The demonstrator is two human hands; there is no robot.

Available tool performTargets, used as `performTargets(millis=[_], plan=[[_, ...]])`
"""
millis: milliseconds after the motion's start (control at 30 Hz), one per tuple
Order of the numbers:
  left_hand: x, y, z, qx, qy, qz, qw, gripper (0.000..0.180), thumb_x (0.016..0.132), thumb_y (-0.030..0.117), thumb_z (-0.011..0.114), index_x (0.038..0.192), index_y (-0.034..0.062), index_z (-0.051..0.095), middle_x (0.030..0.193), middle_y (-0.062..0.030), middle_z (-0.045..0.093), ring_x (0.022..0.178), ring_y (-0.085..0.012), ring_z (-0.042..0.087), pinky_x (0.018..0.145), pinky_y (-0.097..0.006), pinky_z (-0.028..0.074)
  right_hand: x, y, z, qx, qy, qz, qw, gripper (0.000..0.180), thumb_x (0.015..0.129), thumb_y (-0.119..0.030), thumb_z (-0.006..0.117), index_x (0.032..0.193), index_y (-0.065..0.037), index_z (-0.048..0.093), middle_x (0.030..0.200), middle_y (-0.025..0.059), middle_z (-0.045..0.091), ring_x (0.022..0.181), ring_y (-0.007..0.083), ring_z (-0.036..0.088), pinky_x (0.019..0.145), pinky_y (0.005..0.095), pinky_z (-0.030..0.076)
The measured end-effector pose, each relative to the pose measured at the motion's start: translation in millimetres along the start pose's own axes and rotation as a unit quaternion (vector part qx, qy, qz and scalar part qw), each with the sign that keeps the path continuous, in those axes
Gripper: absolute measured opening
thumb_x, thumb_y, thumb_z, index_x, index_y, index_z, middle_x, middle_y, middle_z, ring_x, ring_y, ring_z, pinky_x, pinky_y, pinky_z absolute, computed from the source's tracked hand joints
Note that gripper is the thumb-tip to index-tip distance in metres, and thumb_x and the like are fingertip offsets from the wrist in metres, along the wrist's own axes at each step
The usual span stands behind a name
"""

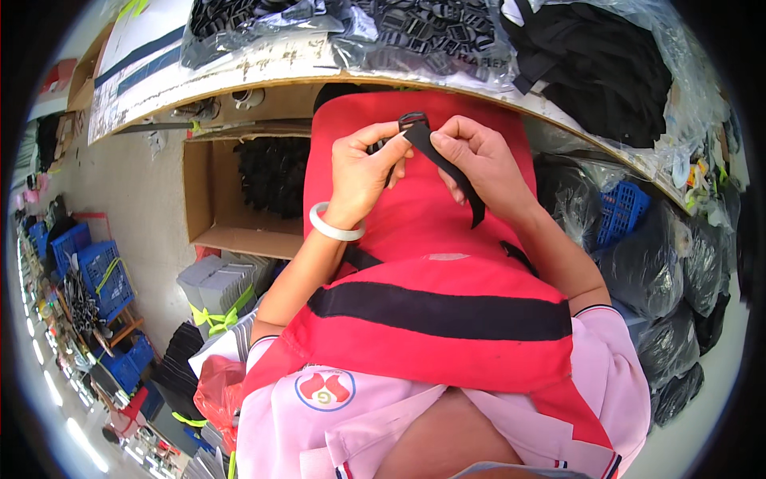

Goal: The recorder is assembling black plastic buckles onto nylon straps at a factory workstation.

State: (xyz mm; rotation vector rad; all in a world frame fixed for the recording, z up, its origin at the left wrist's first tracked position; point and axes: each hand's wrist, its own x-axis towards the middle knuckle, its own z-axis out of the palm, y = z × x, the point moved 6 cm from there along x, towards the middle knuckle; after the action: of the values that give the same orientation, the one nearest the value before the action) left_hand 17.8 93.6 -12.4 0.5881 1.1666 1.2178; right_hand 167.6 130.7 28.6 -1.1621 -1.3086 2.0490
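"Black woven webbing forms a flat, narrow strap (461, 174) at the upper centre of the frame. How does its long axis run?"

"Obliquely: from an upper end just below a small, black plastic buckle (413, 120), it slopes downward to the right, its lower end hanging free over a bright red fabric apron (399, 233)."

"Which hand is nearer to the buckle?"

"The left hand (359, 166), which appears to pinch it between thumb and bent fingers, the thumb tip meeting the strap's upper end. The right hand (485, 164), opposite, has thumb and forefinger closed on the strap's upper part. The buckle thus lies up and to the left of the right fingertips, close by; this offset is judged the governing relation."

"What is obscured?"

"The left fingers cover part of the buckle; whether the strap enters its slot cannot be told. Dark material also shows among those fingers, its connection unclear. The right palm is turned from view."
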Motion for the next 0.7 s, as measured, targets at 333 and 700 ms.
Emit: performTargets(millis=[333, 700], plan=[[-7.4, 8.2, -0.7, 0.209, 0.034, 0.215, 0.953, 0.016, 0.083, 0.0, 0.071, 0.099, 0.0001, 0.071, 0.076, -0.0006, 0.065, 0.063, -0.0058, 0.057, 0.054, -0.021, 0.043, 10.9, 24.0, 10.9, 0.182, 0.06, -0.019, 0.981, 0.019, 0.097, -0.021, 0.058, 0.094, -0.003, 0.055, 0.067, 0.0048, 0.059, 0.05, 0.0102, 0.056, 0.045, 0.0235, 0.047], [-4.2, -25.3, -14.0, -0.136, -0.033, -0.114, 0.984, 0.019, 0.09, 0.01, 0.066, 0.102, -0.0044, 0.068, 0.075, -0.0062, 0.065, 0.054, -0.0102, 0.058, 0.043, -0.021, 0.043, 22.6, 30.8, -0.2, 0.044, 0.039, -0.086, 0.995, 0.017, 0.093, -0.011, 0.064, 0.107, -0.001, 0.062, 0.085, 0.0031, 0.064, 0.07, 0.0098, 0.061, 0.069, 0.0233, 0.05]])
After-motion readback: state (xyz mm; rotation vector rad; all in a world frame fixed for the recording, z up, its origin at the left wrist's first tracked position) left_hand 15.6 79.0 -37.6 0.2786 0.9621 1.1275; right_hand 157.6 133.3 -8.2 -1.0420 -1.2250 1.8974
